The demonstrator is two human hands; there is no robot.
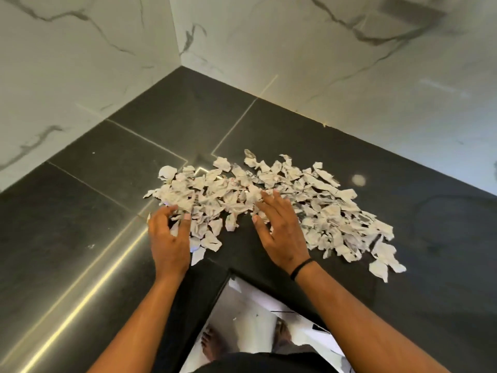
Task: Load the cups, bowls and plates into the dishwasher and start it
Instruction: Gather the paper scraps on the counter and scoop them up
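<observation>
No cups, bowls, plates or dishwasher show in the head view. A wide heap of torn paper scraps [269, 200] lies on a dark stone countertop [107, 216] in a corner. My left hand [168, 238] lies at the heap's left edge, fingers loosely curved over a few scraps. My right hand [279, 230] rests flat on the middle of the heap with straight fingers, a black band on its wrist.
White marble walls [349, 76] enclose the counter at the back and left. The counter's inner corner edge [228, 270] is right under my forearms, with a pale floor and bare feet [212, 343] below. A bright light streak crosses the counter's left part.
</observation>
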